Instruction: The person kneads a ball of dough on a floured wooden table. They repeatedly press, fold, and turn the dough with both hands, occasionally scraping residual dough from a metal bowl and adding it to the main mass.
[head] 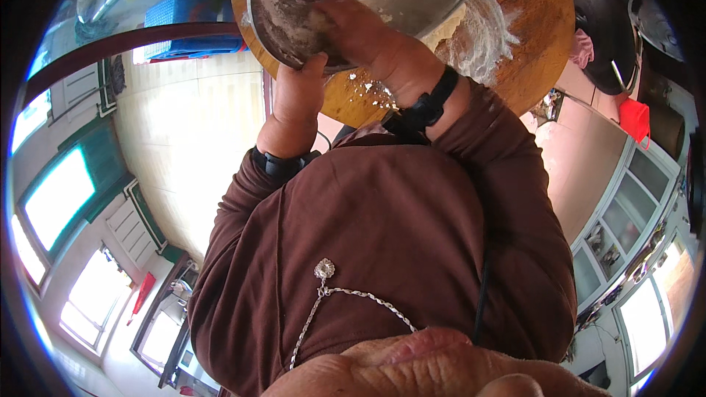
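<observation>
A large metal basin (408,5) is tipped so that its inside faces me, with pale floury residue stuck to the wall. My left hand (300,88) grips its near rim, thumb over the edge. Inside the basin, my right hand (375,38) reaches against the lower wall; its fingertips are blurred, and whether they pinch anything is not visible. Below the basin lies a round wooden board (538,27). White flour (485,38) is spread on its right part, beside a partly hidden pale yellowish piece (449,27), possibly dough. White crumbs (367,88) dot the near edge.
To the right are a dark wok (598,22), a metal pot (653,19), a pink cloth (582,49) and a red item (634,118). Blue plastic baskets (182,16) stand at the upper left, behind a dark curved edge (138,38).
</observation>
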The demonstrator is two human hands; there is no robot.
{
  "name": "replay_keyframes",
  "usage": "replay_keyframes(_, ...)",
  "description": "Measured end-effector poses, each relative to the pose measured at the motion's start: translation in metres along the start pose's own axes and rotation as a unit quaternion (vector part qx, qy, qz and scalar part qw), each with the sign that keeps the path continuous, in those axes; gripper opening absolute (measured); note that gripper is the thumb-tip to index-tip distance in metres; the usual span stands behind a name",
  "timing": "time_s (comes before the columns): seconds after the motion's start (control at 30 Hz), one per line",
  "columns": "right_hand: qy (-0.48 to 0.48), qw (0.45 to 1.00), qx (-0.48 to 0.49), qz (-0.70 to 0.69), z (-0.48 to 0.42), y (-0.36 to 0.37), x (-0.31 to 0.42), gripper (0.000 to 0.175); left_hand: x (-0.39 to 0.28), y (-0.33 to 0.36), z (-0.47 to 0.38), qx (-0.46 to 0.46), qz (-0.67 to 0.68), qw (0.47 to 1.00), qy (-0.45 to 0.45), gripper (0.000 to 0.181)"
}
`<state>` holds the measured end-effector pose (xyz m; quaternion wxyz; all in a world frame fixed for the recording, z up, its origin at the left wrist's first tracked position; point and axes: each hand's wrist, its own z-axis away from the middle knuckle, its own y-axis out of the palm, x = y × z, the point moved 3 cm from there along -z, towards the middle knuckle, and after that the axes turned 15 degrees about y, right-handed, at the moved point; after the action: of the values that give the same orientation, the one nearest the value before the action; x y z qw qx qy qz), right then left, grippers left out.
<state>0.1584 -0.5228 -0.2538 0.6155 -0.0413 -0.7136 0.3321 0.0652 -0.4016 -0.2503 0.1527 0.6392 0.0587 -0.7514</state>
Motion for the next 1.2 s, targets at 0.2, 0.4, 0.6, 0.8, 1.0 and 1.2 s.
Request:
replay_keyframes(0.2,-0.174,0.964,-0.175,-0.101,-0.028,-0.024,0.037,0.041,0.015,-0.012,0.008,0.14,-0.285,0.934,0.164,0.036)
replay_keyframes(0.4,-0.212,0.976,-0.035,-0.039,-0.013,-0.022,0.044,0.045,0.014,-0.021,0.007,0.059,0.042,0.997,0.034,0.041)
replay_keyframes(0.6,-0.197,0.977,0.021,-0.077,-0.016,-0.019,0.044,0.045,0.008,-0.02,0.011,0.013,0.036,0.999,0.009,0.045)
replay_keyframes(0.8,-0.243,0.962,-0.116,-0.036,-0.017,-0.029,0.052,0.045,-0.004,-0.015,0.011,0.058,0.029,0.996,0.055,0.044)
replay_keyframes(1.0,-0.205,0.977,0.049,0.037,-0.006,-0.022,0.057,0.046,-0.005,-0.022,0.009,0.009,0.0,0.997,0.083,0.034)
replay_keyframes(1.2,-0.259,0.92,-0.258,-0.14,-0.027,-0.058,0.063,0.045,-0.002,-0.014,0.019,0.137,-0.194,0.965,0.107,0.035)
